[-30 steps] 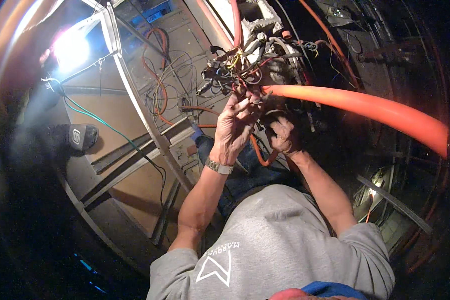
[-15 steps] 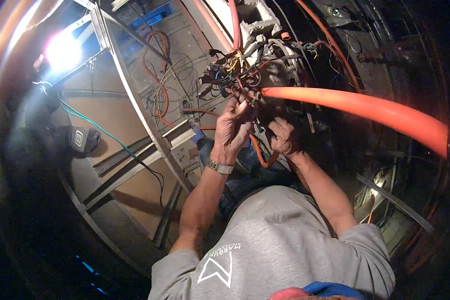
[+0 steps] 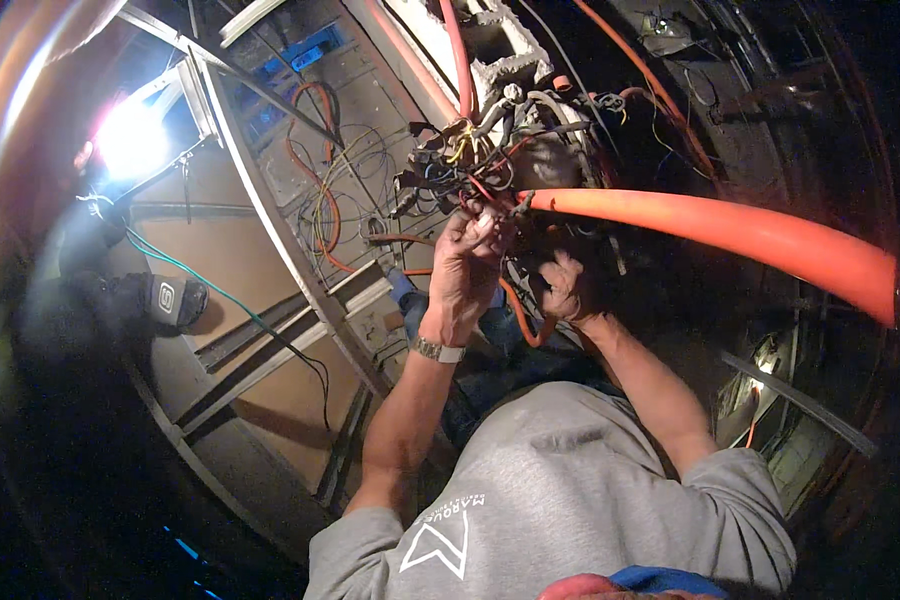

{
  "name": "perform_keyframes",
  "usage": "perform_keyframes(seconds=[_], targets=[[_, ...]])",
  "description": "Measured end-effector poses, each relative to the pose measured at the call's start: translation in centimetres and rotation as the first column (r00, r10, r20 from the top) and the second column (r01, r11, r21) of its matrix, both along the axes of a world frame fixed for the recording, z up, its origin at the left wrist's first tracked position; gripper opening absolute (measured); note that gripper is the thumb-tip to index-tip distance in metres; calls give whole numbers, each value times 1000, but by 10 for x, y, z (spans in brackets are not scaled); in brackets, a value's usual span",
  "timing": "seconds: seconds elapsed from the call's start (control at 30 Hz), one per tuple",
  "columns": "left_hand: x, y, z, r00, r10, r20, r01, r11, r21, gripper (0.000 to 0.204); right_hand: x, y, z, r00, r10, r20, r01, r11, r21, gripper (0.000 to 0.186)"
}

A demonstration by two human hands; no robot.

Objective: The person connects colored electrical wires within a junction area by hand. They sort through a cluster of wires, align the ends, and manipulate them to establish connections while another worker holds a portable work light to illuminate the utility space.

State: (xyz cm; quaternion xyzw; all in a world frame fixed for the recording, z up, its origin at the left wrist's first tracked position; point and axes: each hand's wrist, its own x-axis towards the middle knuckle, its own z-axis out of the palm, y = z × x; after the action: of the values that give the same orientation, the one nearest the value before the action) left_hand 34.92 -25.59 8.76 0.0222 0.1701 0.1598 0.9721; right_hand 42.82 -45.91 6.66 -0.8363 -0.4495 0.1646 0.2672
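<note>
My left hand, with a watch at its wrist, is pinched closed on dark wires at the lower edge of a wire bundle. Black, red, yellow and white strands stick out of that bundle, and some ends look wrapped in dark tape. Close by on the right, my right hand is lower, its fingers curled; whatever is in them is hidden. Between the hands hangs a loop of thin orange cable. A thick orange conduit reaches from beside the bundle to the right.
A broken concrete block and upright orange conduits stand behind the bundle. At left are a glaring work lamp, metal framing and a green cord. Loose cables lie on the floor. A metal strip crosses the right side.
The view has shifted slightly. My left hand keeps its pinch at the wires, its fingers a little changed. My right hand stays beside it, fingers still curled.
</note>
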Motion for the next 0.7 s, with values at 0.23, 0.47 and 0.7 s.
perform_keyframes(seconds=[0.23, 0.47, 0.7], targets=[[-6, -11, 35, 880, 277, -386, 170, 575, 800, 40, 11, -13, -39, 996, 73, -57, -67, 992, 110, 30], [-8, -18, 16, 797, 583, -157, 262, -99, 960, 32, 14, -18, -49, 993, 14, -115, -30, 990, -139, 31], [-7, -19, 32, 769, 631, -104, 448, -414, 793, 40, 12, 12, 27, 968, -75, -241, 109, 986, 130, 33]])
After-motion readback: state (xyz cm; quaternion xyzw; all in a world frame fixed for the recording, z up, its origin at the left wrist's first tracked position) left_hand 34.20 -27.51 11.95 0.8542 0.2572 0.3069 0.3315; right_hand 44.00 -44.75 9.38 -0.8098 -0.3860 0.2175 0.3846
